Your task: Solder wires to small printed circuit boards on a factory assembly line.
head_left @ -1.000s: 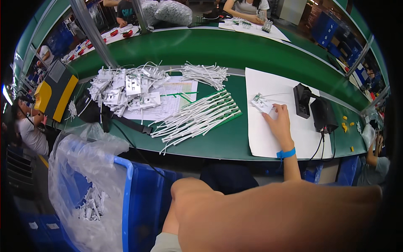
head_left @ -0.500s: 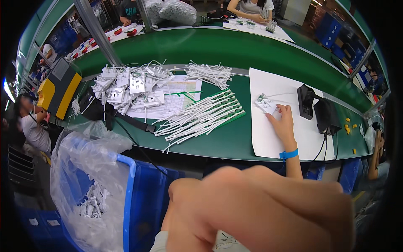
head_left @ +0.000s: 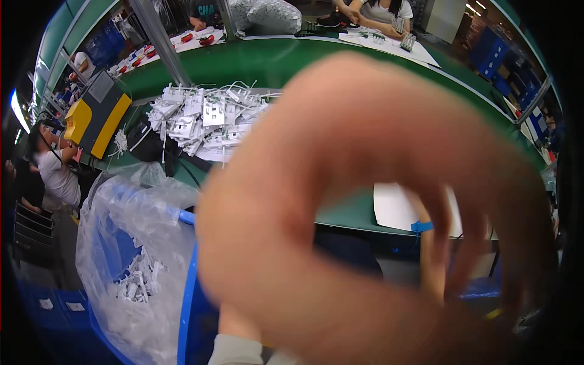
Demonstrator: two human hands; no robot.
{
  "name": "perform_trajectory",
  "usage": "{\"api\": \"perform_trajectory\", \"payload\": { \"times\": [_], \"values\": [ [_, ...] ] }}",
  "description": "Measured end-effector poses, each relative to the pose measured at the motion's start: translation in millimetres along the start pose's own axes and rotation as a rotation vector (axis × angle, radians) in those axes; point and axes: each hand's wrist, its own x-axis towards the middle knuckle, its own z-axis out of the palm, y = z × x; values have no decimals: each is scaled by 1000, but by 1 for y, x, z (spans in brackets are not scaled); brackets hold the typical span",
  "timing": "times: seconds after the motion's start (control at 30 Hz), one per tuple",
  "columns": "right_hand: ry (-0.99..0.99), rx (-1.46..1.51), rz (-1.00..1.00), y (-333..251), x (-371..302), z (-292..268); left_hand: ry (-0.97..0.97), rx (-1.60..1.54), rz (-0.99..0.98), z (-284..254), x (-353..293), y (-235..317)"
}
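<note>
A large, blurred hand, which I take for my left hand [head_left: 365, 115], is raised close to the camera. Its fingers bend downward on the right side and are smeared by motion. Behind it, my right forearm [head_left: 433, 261] reaches to the white sheet [head_left: 391, 210], with a blue band [head_left: 421, 226] on its wrist. My right fingers and anything in them are hidden. Beyond my left hand, at the back left of the bench, lies a heap of white plastic parts [head_left: 204, 115] with white leads.
A clear plastic bag [head_left: 100, 225] lines a blue bin [head_left: 190, 292] at the lower left, with white plastic pieces [head_left: 141, 277] inside. A yellow and grey machine [head_left: 100, 118] stands at the bench's left end. Other people work beyond the green partition [head_left: 255, 64] and at the far left.
The near hand has risen from the bottom across the middle, covering the rows of white leads, the black devices and my right fingers. The whole view has shifted slightly.
</note>
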Motion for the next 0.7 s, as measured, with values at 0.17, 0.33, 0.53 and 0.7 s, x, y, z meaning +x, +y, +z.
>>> {"api": "perform_trajectory", "payload": {
  "times": [0.17,0.33,0.53,0.7],
  "values": [
    [-60,-41,-85,7,3,7,98,937,-363,-66,-5,5],
    [-84,-10,-121,7,5,13,545,1247,-603,-146,-17,-5],
    [-86,-5,-124,-5,10,6,446,1548,-1199,-190,-104,-10],
    [-104,322,-192,-55,18,-1,521,1567,-1268,-116,-240,6]
  ]
}}
